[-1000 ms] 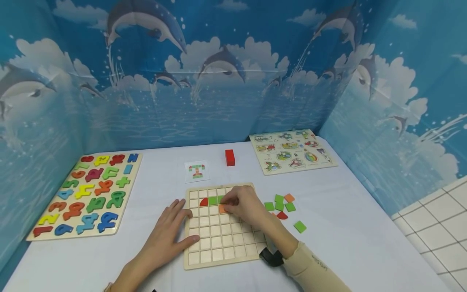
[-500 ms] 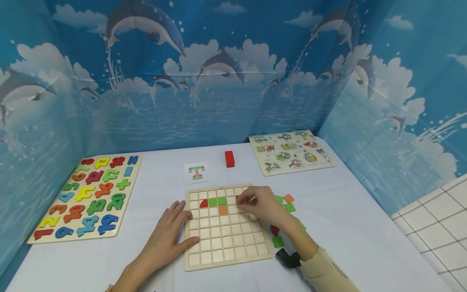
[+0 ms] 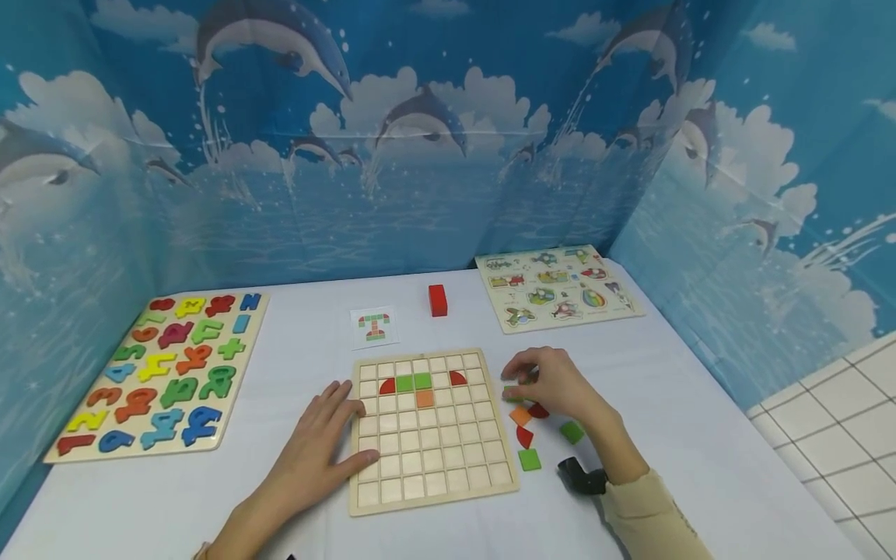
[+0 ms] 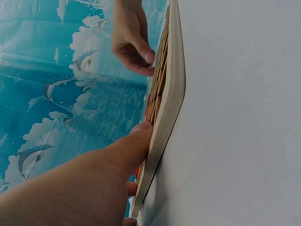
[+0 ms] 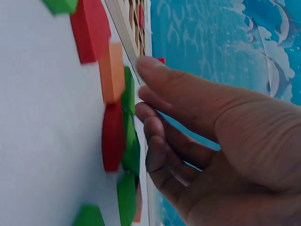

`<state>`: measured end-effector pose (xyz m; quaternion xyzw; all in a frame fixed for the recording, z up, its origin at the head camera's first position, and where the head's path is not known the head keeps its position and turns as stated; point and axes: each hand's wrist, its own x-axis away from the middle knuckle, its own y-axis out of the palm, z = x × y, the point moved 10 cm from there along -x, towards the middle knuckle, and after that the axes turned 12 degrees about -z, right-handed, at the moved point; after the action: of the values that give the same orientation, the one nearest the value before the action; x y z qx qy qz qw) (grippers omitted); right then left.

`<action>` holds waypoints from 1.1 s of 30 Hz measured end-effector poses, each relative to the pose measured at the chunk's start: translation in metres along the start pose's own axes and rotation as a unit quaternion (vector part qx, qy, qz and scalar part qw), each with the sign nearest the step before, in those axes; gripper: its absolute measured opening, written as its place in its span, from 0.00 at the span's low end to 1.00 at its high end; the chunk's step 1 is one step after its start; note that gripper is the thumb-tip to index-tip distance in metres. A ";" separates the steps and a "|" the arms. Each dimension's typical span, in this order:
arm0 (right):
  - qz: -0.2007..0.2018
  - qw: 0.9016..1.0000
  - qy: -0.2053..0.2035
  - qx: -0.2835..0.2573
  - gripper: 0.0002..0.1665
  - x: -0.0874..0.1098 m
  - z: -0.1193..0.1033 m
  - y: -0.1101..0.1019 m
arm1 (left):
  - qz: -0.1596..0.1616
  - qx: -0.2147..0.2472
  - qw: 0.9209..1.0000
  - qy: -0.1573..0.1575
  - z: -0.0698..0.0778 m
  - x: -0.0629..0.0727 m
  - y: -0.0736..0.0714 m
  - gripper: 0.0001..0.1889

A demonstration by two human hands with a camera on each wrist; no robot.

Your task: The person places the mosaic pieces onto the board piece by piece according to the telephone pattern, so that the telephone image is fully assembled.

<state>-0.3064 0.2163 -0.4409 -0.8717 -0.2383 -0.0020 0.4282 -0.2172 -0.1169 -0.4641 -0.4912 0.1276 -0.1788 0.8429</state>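
A wooden grid board point(image 3: 434, 486) lies flat on the white table. Two green squares point(image 3: 413, 382), an orange square point(image 3: 425, 399) and two red quarter-circles point(image 3: 457, 378) sit in its cells. My left hand point(image 3: 315, 443) rests on the board's left side, thumb and fingers spread over the edge. Off the board's right edge, my right hand point(image 3: 553, 381) hovers over loose pieces. Its fingers are loosely bent, and I see nothing between them in the right wrist view. Beneath it are a green square point(image 3: 514, 393), an orange piece point(image 3: 520, 416) and a red quarter-circle point(image 3: 524, 437); others are partly hidden.
Behind the board lie a picture card point(image 3: 375, 327) and a red block point(image 3: 438, 300). A number puzzle point(image 3: 238, 389) stands at left, a vehicle puzzle point(image 3: 525, 299) at back right. Loose green squares point(image 3: 530, 460) lie right of the board. Dolphin curtains point(image 3: 420, 210) surround the table.
My right hand has moved rightward from the orange square, past the upper right cells, to the loose pieces. A red quarter-circle now sits in a right-hand cell. My left hand stays put.
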 end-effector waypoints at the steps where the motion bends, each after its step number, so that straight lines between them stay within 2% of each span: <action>1: -0.004 1.000 0.005 0.004 0.15 0.000 0.001 -0.001 | -0.001 0.000 1.000 -0.001 0.000 0.000 0.000 0.30; 7: -0.027 0.999 0.014 0.016 0.16 0.002 0.008 0.002 | -0.005 0.006 1.000 -0.002 0.000 0.000 0.001 0.30; 14: -0.020 1.000 0.010 0.000 0.17 -0.001 0.007 0.006 | -0.003 0.000 1.000 -0.001 0.001 0.000 0.000 0.30; 20: -0.018 0.999 -0.023 -0.030 0.11 -0.004 -0.001 0.006 | -0.002 0.000 1.000 0.001 0.001 0.000 -0.001 0.30; 25: -0.030 0.995 -0.057 -0.078 0.07 -0.009 -0.015 0.009 | -0.006 0.005 1.000 -0.002 0.001 0.001 -0.001 0.30; 33: -0.011 0.991 -0.113 -0.074 0.05 -0.033 -0.056 0.012 | -0.005 0.008 1.000 -0.003 0.002 0.000 -0.001 0.31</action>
<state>-0.3192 0.1544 -0.4212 -0.8928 -0.2944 0.0739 0.3329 -0.2167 -0.1163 -0.4620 -0.4860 0.1214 -0.1825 0.8460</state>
